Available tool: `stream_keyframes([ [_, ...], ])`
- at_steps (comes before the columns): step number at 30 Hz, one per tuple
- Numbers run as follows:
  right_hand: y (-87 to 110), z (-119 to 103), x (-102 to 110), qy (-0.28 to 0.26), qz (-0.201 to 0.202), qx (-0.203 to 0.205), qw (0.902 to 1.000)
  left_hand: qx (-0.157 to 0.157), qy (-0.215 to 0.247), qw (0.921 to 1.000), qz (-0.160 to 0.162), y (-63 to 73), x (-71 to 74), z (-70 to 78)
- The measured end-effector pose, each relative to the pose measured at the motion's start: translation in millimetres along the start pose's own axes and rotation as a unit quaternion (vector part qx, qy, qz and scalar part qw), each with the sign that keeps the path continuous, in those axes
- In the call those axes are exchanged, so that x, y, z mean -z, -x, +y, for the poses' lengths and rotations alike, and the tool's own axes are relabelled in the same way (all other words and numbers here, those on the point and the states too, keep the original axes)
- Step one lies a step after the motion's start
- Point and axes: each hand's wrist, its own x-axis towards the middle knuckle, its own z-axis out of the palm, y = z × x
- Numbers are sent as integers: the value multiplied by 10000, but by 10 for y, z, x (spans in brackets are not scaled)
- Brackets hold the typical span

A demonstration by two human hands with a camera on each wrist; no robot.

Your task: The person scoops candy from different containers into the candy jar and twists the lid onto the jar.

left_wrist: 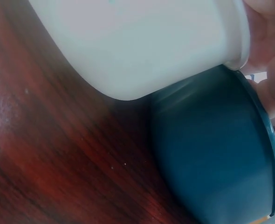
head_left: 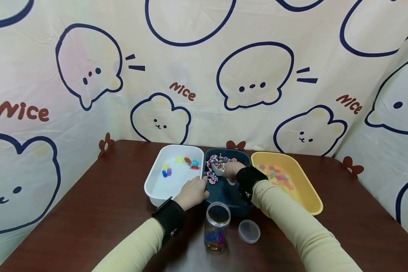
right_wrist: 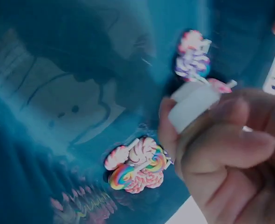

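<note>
In the head view, my left hand [head_left: 193,192] grips the near rims where the white tray [head_left: 156,190] and the dark teal tray [head_left: 221,196] meet; the left wrist view shows fingers [left_wrist: 273,91] over the teal rim. My right hand [head_left: 232,170] reaches into the teal tray and holds a small white scoop [head_left: 217,170]. Lollipop charms [head_left: 212,176] with coloured swirls lie around the scoop, and some show in it. The right wrist view has the scoop [right_wrist: 193,106] between curled fingers, with a cluster of lollipop charms [right_wrist: 137,165] on the tray floor.
Several small coloured pieces [head_left: 187,161] lie in the white tray. A yellow tray [head_left: 307,189] holds pale coloured pieces, partly behind my right forearm. An uncapped clear jar [head_left: 215,226] with colourful contents stands in front, beside a round translucent lid [head_left: 249,231].
</note>
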Motion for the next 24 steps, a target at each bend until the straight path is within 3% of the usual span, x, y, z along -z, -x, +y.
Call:
stream_keyframes([
  [3, -369, 198, -169, 465, 740, 393, 9954, 23, -11, 10000, 7, -18, 8, -5],
  [5, -516, 265, -226, 488, 835, 517, 9940, 19, -18, 10000, 30, -27, 8, -7],
  [7, -542, 282, -240, 310, 756, 433, 9957, -11, -24, 10000, 64, -30, 8, -7],
  [10, -490, 289, -259, -518, 353, 233, 9978, -11, -30, 10000, 66, -22, -4, -5],
  [15, -579, 390, -365, -1941, 72, -32, 9810, 69, 13, 9999, 72, -9, -8, 6],
  [17, -609, 425, -371, -2260, -49, -16, 9741, 76, 36, 9999, 92, -12, -4, 11],
  [22, -108, 117, -186, -2204, -282, -475, 9739, 126, 34, 9999, 72, -22, -13, 15],
  [24, -31, 82, -171, -2054, -264, -543, 9768, 170, 50, 9998, 30, -21, -19, 16],
])
